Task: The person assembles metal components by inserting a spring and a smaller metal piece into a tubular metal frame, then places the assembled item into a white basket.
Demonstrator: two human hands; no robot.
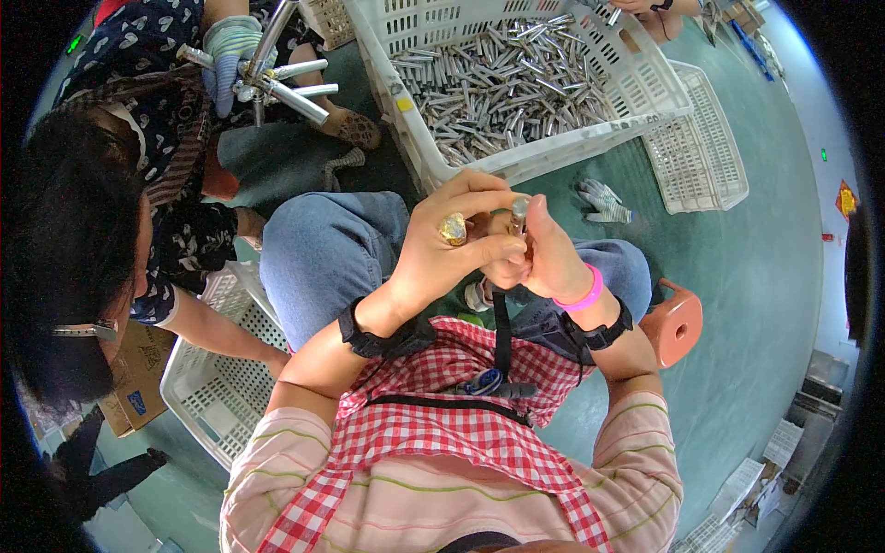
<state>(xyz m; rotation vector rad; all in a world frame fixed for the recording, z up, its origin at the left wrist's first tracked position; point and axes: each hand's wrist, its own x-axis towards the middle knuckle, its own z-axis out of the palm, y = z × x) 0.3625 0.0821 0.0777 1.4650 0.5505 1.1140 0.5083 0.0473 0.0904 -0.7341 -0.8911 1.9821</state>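
Note:
Over my lap, close to the near wall of the crate, both hands meet around a small shiny metal tube (pixel 519 210). My left hand (pixel 442 241) is curled, its fingertips and thumb against the tube. A shiny gold-coloured piece (pixel 453 229) sits on one of its fingers. My right hand (pixel 551 253) is closed around the tube, the thumb up along its side. The tube's lower part is hidden by the fingers. Just ahead, a large white plastic crate (pixel 544 166) holds a heap of similar metal tubes (pixel 507 88).
A person (pixel 83 184) sits close on my left, beside a metal stand with tube arms (pixel 290 92). A white basket (pixel 217 387) stands at left. On the right are an orange stool (pixel 678 323), a glove (pixel 604 201) on the floor and another white crate (pixel 701 161). Another person's hand (pixel 636 7) reaches the crate's far side.

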